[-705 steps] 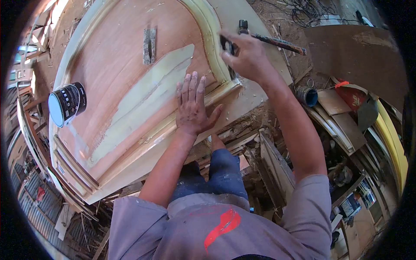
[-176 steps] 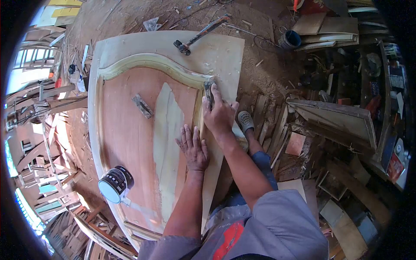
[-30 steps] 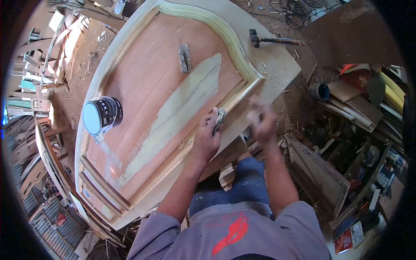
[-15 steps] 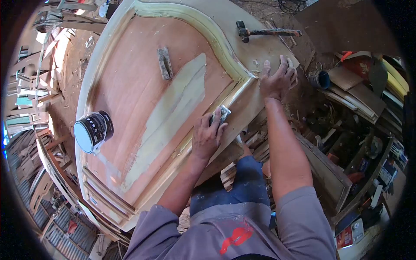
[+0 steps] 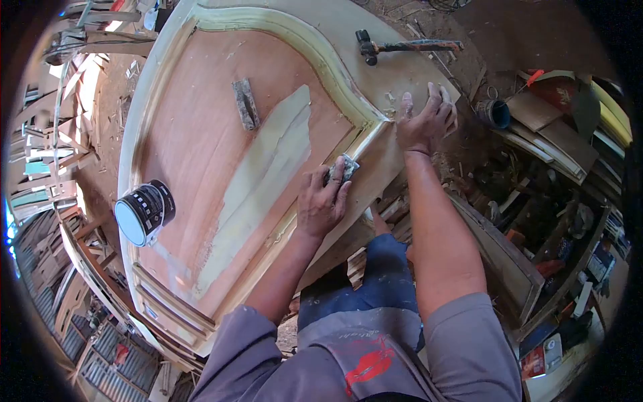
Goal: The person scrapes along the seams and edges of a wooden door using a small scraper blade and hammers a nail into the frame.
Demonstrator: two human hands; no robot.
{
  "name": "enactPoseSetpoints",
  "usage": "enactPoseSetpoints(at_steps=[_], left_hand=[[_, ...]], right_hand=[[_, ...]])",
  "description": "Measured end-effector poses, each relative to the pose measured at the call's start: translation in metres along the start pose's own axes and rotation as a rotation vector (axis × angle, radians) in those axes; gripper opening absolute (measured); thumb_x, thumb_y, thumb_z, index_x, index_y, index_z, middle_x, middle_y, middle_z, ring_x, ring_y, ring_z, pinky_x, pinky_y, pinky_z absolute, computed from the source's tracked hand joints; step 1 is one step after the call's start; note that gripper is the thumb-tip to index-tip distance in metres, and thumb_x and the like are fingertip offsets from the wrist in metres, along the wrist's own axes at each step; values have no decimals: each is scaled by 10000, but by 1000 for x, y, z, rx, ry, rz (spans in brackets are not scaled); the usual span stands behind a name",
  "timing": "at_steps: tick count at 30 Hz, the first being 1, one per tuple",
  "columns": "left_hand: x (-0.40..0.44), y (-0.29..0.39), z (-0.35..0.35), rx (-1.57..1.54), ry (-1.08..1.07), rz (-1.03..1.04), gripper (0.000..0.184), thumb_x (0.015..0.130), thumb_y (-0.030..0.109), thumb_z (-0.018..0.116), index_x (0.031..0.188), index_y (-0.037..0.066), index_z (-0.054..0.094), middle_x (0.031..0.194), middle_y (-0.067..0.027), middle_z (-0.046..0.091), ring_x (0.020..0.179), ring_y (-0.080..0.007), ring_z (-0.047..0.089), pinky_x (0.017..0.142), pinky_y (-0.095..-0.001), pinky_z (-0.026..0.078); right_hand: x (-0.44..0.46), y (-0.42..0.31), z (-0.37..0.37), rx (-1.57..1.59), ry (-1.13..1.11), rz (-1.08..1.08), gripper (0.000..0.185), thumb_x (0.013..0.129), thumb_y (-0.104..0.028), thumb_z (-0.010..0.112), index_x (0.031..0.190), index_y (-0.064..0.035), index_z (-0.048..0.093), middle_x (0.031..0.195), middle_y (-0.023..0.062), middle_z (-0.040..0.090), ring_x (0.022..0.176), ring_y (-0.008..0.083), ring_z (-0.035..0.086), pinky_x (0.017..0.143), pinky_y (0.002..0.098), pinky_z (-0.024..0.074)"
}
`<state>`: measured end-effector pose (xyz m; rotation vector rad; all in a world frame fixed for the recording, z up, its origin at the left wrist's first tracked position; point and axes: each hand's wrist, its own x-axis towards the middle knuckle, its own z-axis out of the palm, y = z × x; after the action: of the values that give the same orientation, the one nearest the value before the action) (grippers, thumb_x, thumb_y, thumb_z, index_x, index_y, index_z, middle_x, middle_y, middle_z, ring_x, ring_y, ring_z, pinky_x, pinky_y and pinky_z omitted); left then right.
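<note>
- Left hand (image 5: 321, 201) is working near centre, its grip pinching a grey block (image 5: 347, 169) at its own 1 o'clock
- That block is sitting against the straight moulding (image 5: 370, 137) of the big panel (image 5: 194, 134), short of the moulding's corner at 1 o'clock
- Right hand (image 5: 425, 120) is showing at the left hand's 2 o'clock, holding nothing, fingers spreading wide by the panel's edge; whether it is pressing down, I cannot tell
- The step in hand is looking like smoothing that moulding
- The next move, I'm judging, is calling for the block lying snug to the profile, with pressure staying even near the corner
- From the left hand, a second block (image 5: 246, 104) is lying at 11 o'clock, a black tin (image 5: 151, 208) is sitting at 9, a hammer (image 5: 410, 46) is resting at 1
</note>
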<state>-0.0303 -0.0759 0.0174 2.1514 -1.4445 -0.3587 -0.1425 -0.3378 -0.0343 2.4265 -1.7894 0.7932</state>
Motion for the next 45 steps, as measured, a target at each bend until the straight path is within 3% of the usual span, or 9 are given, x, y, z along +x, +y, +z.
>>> enactPoseSetpoints(at_steps=[13, 16, 35, 39, 45], left_hand=[[-14, 1, -18, 3, -43, -37, 582, 1023, 249, 740, 1571, 82, 638, 1197, -170, 652, 1066, -364, 609, 962, -460, 521], [-12, 3, -13, -3, -53, -72, 559, 1025, 226, 736, 1562, 95, 652, 1240, -190, 660, 1134, -369, 616, 1020, -465, 518], [18, 8, 2, -25, -29, -64, 576, 1037, 227, 719, 1585, 82, 618, 1185, -201, 659, 1099, -396, 609, 990, -494, 529], [33, 16, 6, -64, -24, -73, 583, 1033, 236, 722, 1586, 84, 619, 1182, -200, 653, 1101, -393, 611, 995, -493, 531], [23, 11, 9, -38, -14, -72, 574, 1026, 254, 725, 1566, 81, 634, 1200, -198, 642, 1104, -392, 606, 1004, -493, 525]], right_hand=[[-3, -2, -1, 5, 1, -3, 652, 948, -466, 747, 1494, -151, 581, 1532, 204, 552, 1456, 435, 476, 1193, 654, 353], [-1, -2, -1, 11, -13, 13, 659, 950, -463, 743, 1502, -144, 575, 1545, 209, 541, 1465, 438, 469, 1201, 659, 348], [0, -7, -7, 51, -47, 47, 668, 941, -437, 754, 1506, -133, 568, 1569, 211, 523, 1479, 454, 453, 1205, 672, 358], [-1, -7, -7, -29, -47, 45, 656, 952, -449, 743, 1510, -148, 578, 1559, 178, 550, 1479, 411, 473, 1225, 612, 339], [-1, -7, -7, -14, -44, 33, 657, 951, -457, 738, 1510, -150, 578, 1573, 181, 543, 1481, 410, 473, 1225, 612, 339]])
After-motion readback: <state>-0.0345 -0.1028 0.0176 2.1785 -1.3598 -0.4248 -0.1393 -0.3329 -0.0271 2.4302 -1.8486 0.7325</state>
